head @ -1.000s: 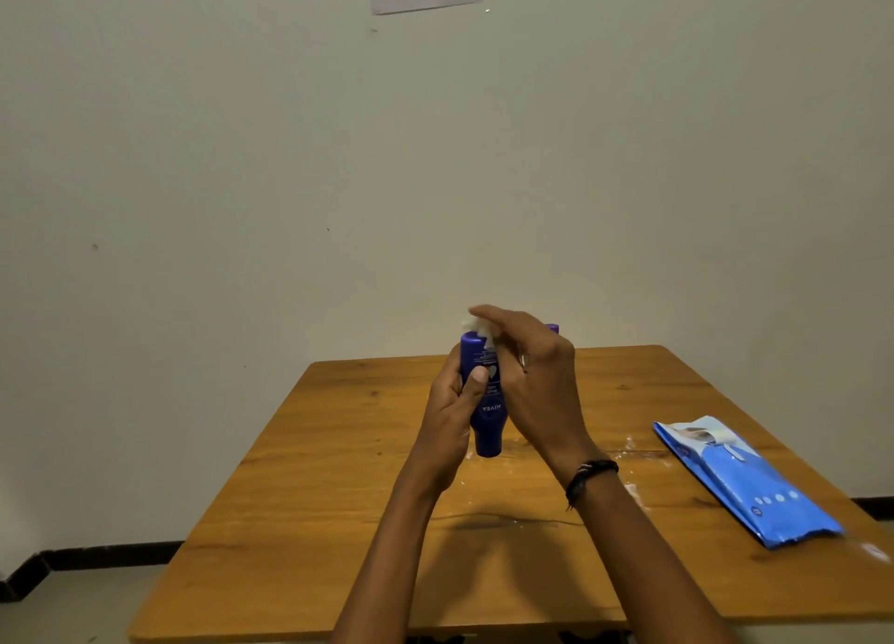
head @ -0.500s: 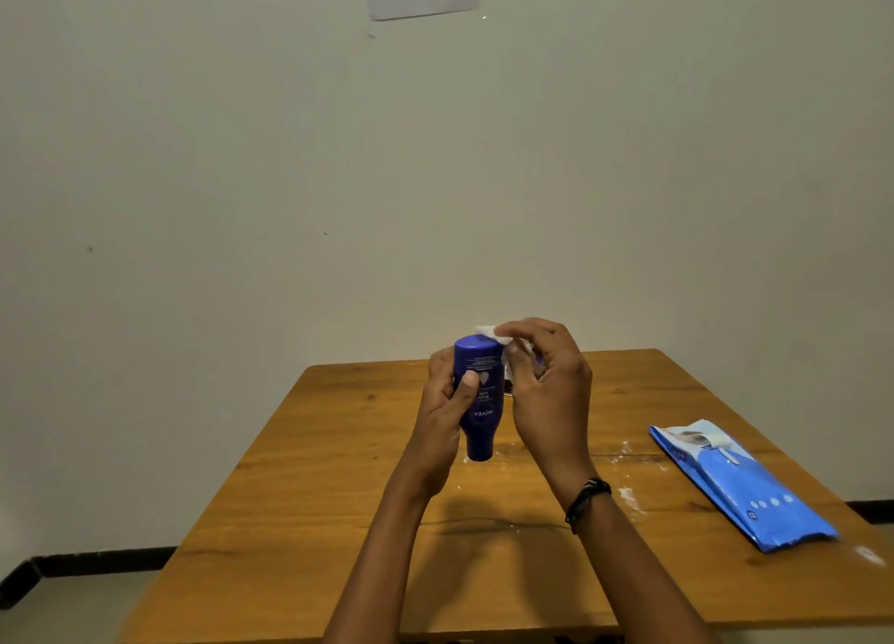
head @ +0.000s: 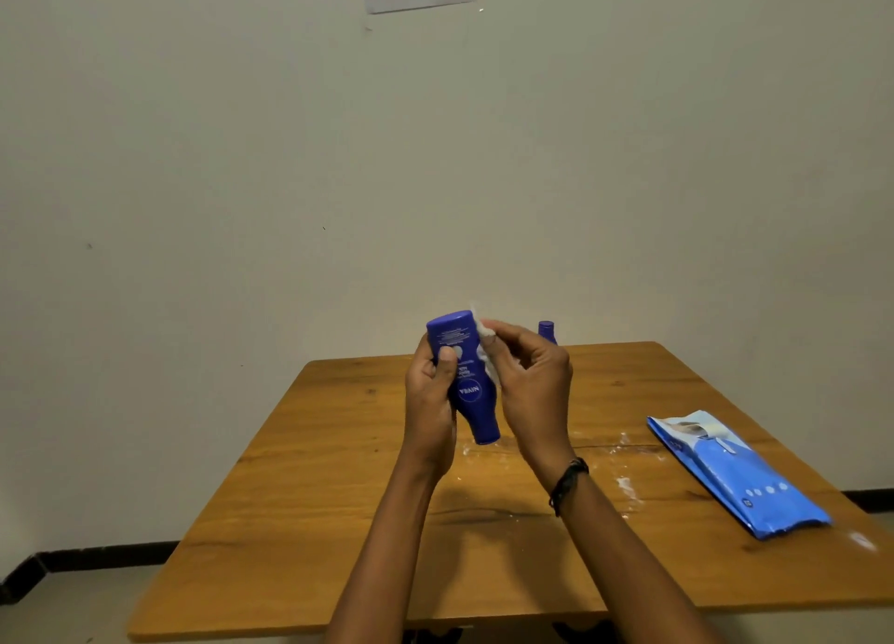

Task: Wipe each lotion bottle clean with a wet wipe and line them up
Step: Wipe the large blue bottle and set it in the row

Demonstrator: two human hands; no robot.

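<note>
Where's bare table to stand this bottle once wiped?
Bare wood: the table from its left edge to the left hand. Crowded: second bottle at the far edge behind the right hand, white smears mid-table, wipe pack on the right.

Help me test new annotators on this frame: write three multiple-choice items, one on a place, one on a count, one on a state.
1. Where is the blue wipe pack? A. On the floor. B. On the table, right side. C. In a hand.
2. How many blue bottles show? A. One. B. Four. C. Two.
3. How is the held bottle oriented? A. Cap down, in the left hand. B. Upright on the table. C. Lying flat.
Answers: B, the pack lies on the wood; C, a second bottle peeks from behind the right hand, which pinches a wet wipe; A, the logo reads inverted.
</note>
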